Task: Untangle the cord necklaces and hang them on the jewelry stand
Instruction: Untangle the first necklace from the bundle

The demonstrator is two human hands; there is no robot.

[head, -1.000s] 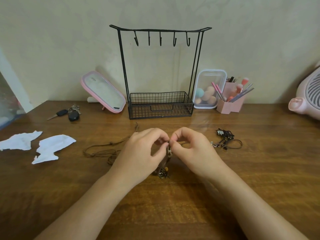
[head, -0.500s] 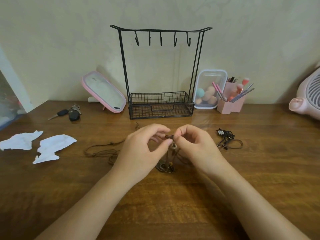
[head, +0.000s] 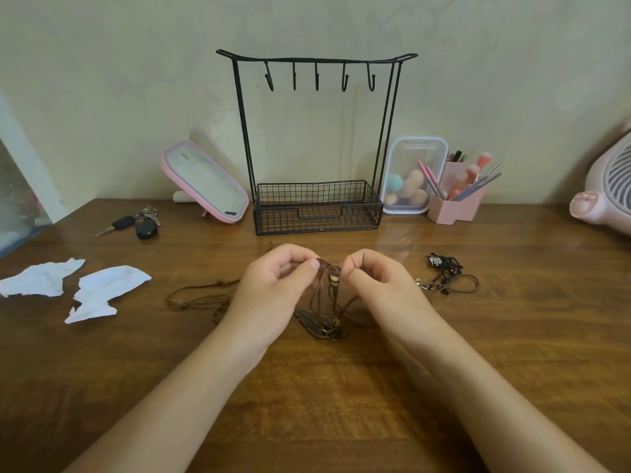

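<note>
My left hand and my right hand pinch a tangle of brown cord necklaces between thumbs and fingers, a little above the wooden table. Strands with beads hang down to a bronze feather pendant lying on the table. More brown cord trails left of my left hand. A second bunch of black cord necklaces lies to the right. The black wire jewelry stand stands at the back against the wall, its several hooks bare and its basket empty.
Two torn white paper pieces lie at the left. Car keys and a pink mirror sit left of the stand. A clear sponge box, a pink brush holder and a pink fan stand at the right.
Both hands have lifted the knot slightly and drawn it apart, so the cords now hang stretched and the feather pendant shows on the table.
</note>
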